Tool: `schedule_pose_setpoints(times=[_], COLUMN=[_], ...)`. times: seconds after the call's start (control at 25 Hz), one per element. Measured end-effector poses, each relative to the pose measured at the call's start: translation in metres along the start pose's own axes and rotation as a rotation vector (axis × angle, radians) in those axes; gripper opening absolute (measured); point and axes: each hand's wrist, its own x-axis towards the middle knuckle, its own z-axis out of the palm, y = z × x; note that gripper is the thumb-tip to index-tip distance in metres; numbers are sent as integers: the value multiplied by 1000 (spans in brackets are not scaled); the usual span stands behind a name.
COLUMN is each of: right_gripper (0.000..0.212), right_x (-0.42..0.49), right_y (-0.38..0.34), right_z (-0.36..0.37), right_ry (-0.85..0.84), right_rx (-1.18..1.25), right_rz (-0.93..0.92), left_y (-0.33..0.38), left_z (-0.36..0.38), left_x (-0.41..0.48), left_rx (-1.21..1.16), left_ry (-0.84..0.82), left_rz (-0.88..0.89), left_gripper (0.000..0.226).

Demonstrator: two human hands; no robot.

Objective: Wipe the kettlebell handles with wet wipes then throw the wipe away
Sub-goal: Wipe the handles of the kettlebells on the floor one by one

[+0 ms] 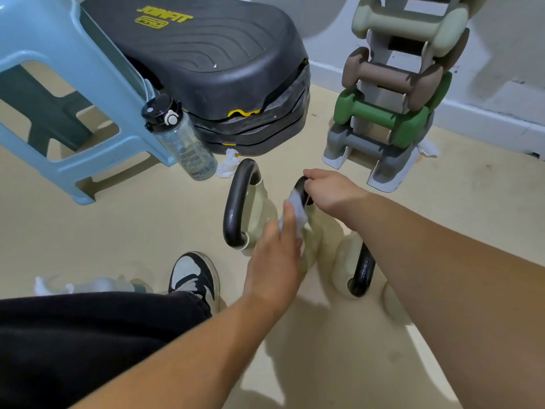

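Three cream kettlebells with black handles stand on the beige floor. The left kettlebell's handle (pixel 236 205) is bare. My right hand (pixel 327 191) grips the top of the middle kettlebell's handle (pixel 301 184). My left hand (pixel 275 255) presses a white wet wipe (pixel 296 211) against that same handle, lower down. The right kettlebell's handle (pixel 364 271) shows under my right forearm, which hides part of it.
A clear water bottle (pixel 182 143) leans by a blue plastic stool (pixel 53 93). A black step platform (pixel 218 69) sits behind, a dumbbell rack (pixel 395 107) to the right. Crumpled wipes (pixel 228 163) lie on the floor. My shoe (pixel 194 276) is near the left kettlebell.
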Motion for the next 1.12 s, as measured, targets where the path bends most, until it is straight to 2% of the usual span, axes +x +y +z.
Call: schedule_pose_setpoints(times=[0.12, 0.24, 0.4, 0.52, 0.68, 0.8, 0.88, 0.96, 1.04, 1.12], right_gripper=[51, 53, 53, 50, 56, 53, 53, 53, 52, 46], right_x=[-2, 1, 3, 1, 1, 0, 0, 0, -1, -3], right_y=[0, 2, 6, 6, 2, -1, -2, -1, 2, 1], right_z=[3, 0, -1, 0, 4, 13, 15, 15, 17, 18], right_ry=[28, 25, -13, -6, 12, 50, 62, 64, 70, 82], right_rx=[-36, -46, 81, 92, 181, -29, -117, -134, -141, -161], right_rz=[-28, -16, 18, 40, 43, -18, -25, -26, -38, -60], left_y=[-9, 6, 26, 29, 21, -1, -9, -11, -8, -2], left_z=[10, -1, -16, -22, -21, 4, 21, 31, 23, 8], left_x=[-28, -4, 71, 117, 70, -4, -28, -36, -35, -13], left_rx=[-23, -57, -23, -127, -378, -439, -489, -476, -457, -364], left_ry=[44, 45, -76, -226, -69, 43, 43, 35, 55, 90], left_rz=[10, -57, -147, -187, -244, -136, -146, -203, -173, -158], left_gripper=[71, 63, 33, 29, 37, 48, 64, 69, 64, 46])
